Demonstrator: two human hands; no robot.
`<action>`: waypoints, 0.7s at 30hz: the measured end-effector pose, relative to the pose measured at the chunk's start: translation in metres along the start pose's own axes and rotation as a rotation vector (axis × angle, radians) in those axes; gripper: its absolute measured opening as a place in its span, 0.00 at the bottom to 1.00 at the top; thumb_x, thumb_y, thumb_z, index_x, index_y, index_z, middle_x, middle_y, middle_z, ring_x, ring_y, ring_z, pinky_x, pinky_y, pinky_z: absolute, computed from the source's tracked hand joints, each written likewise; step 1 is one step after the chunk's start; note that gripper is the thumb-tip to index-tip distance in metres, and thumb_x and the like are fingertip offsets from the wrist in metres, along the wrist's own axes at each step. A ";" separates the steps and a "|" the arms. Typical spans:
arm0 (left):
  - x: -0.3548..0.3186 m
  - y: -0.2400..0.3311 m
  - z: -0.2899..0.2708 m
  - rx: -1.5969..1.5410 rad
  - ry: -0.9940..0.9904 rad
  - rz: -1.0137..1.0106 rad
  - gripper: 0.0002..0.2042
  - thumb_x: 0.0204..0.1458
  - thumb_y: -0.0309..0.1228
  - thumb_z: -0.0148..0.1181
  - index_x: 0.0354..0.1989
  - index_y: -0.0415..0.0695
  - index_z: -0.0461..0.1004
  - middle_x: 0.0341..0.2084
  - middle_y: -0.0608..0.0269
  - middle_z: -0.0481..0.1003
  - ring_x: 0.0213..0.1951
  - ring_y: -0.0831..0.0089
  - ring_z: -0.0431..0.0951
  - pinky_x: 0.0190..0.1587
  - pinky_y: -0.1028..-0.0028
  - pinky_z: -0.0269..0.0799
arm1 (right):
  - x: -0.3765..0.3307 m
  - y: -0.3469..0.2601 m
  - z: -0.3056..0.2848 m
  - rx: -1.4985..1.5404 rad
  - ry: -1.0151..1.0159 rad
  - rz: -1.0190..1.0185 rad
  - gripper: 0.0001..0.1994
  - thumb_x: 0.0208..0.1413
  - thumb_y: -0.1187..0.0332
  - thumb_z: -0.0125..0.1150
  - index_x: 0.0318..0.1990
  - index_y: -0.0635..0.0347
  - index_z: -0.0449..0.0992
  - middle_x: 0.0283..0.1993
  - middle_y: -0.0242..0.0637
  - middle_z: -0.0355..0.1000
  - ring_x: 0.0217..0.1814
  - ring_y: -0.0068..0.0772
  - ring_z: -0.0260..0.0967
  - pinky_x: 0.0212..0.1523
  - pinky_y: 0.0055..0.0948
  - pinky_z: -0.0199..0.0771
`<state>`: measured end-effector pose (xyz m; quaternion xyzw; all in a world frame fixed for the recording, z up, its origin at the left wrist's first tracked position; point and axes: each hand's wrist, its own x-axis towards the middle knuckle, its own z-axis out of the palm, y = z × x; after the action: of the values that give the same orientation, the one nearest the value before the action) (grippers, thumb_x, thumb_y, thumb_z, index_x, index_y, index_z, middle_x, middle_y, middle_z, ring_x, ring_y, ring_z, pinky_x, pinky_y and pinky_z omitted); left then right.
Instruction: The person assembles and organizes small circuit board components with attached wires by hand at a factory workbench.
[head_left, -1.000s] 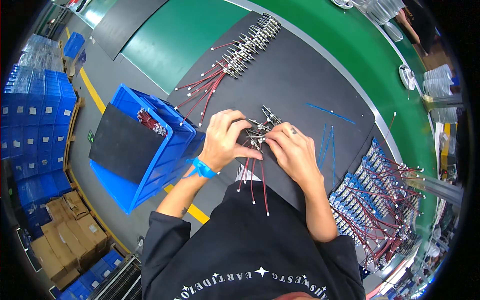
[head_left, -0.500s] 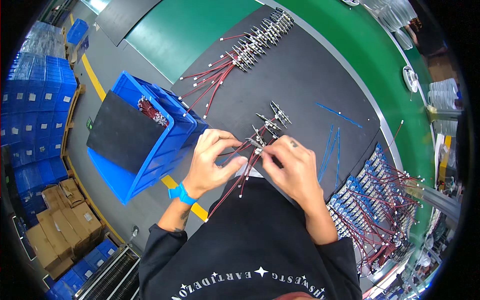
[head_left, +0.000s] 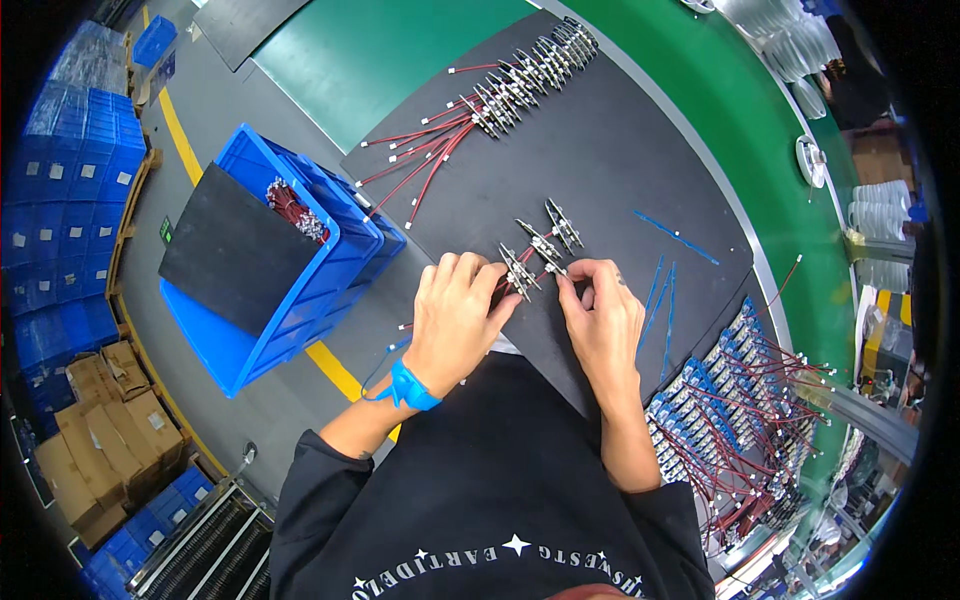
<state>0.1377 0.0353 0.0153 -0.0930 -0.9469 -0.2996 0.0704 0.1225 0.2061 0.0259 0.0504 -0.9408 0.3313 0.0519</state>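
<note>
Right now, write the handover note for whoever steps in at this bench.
Left hand: flat on the black mat, fingers on a red-wired connector piece.
Right hand: fingertips pinching the next piece.
Done: three pieces laid side by side in front of the hands, the third lying free; a long finished row at the mat's far end.
Left: more red-wired pieces sit in the blue bin to the left.
Blue-wired assemblies lie to the right.
</note>
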 end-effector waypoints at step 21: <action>-0.004 0.003 0.006 0.056 0.176 -0.072 0.08 0.41 0.28 0.66 0.32 0.45 0.78 0.29 0.64 0.70 0.33 0.65 0.69 0.34 0.67 0.63 | 0.037 0.009 0.008 0.245 -0.091 -0.127 0.10 0.50 0.75 0.59 0.40 0.68 0.75 0.41 0.46 0.72 0.43 0.47 0.70 0.45 0.37 0.68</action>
<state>0.1417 0.0409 0.0110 -0.0302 -0.9478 -0.2825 0.1449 0.0841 0.2060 0.0185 0.1310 -0.8896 0.4370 0.0233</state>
